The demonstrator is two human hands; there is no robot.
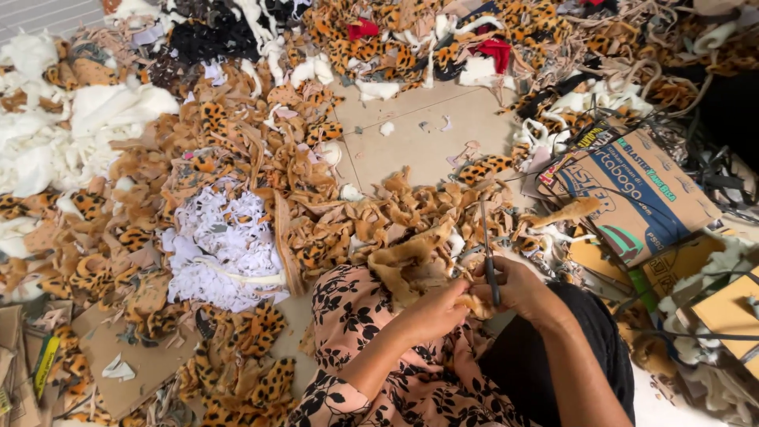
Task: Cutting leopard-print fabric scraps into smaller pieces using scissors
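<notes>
Hands [474, 300] on scissors [489, 253], scraps [237, 158] around

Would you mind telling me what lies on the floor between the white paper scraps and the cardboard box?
In the head view, a heap of tan and leopard-print plush fabric scraps fills the stretch between the white paper scraps and the cardboard box.
</notes>
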